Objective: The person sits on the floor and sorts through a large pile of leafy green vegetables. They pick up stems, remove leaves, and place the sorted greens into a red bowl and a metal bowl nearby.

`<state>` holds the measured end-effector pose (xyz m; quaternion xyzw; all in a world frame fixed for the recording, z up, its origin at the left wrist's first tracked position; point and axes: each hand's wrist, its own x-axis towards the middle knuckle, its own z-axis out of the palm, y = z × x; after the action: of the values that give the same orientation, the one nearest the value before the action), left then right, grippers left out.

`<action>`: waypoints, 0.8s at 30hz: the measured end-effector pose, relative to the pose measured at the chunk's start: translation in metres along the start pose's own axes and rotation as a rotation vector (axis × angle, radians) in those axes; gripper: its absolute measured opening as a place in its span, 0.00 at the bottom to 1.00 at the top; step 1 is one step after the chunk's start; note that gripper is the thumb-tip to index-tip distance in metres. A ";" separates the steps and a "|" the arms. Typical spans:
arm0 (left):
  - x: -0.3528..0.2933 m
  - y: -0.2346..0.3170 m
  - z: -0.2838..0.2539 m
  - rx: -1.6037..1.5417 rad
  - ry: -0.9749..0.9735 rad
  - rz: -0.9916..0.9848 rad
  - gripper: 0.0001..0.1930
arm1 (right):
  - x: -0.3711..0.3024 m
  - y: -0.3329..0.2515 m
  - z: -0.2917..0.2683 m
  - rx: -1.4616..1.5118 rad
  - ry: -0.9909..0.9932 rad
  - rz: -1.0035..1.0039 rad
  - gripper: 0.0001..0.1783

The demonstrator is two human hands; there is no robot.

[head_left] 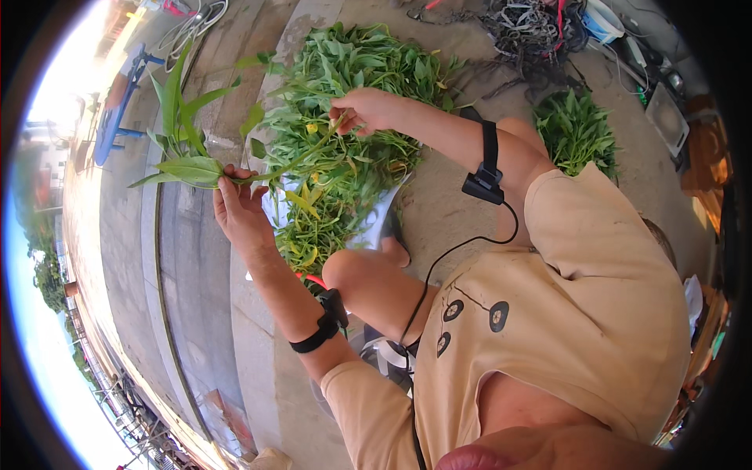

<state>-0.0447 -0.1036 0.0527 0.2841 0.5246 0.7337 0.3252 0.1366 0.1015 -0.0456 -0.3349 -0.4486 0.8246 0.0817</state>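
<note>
A long green stem of water spinach (301, 157) with narrow pointed leaves stretches between my two hands. My left hand (241, 205) pinches it near its leafy end, where large leaves (182, 133) fan out to the left. Farther along the stem, my right hand (364, 111) grips it with bent fingers, over the heap. Below my hands spreads a big heap of loose water spinach (356, 66). Its nearer part, with yellowed leaves (309, 223), lies partly on a white sheet (376, 223) by my foot.
A smaller bunch of greens (576, 129) lies on the ground at right, beyond my knee. Behind it is a tangle of dark strips (529, 31) near a white-and-blue container (603, 22). A blue stool (117, 110) stands at far left. A black cable (450, 254) hangs from my right armband.
</note>
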 end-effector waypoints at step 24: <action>0.000 -0.003 -0.018 0.004 0.178 0.035 0.14 | -0.013 0.033 0.107 -1.043 0.043 -1.206 0.12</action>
<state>-0.0572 -0.1132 0.0444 0.2274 0.5481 0.7605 0.2637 0.0847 0.0036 -0.0255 -0.0454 -0.8789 0.3154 0.3551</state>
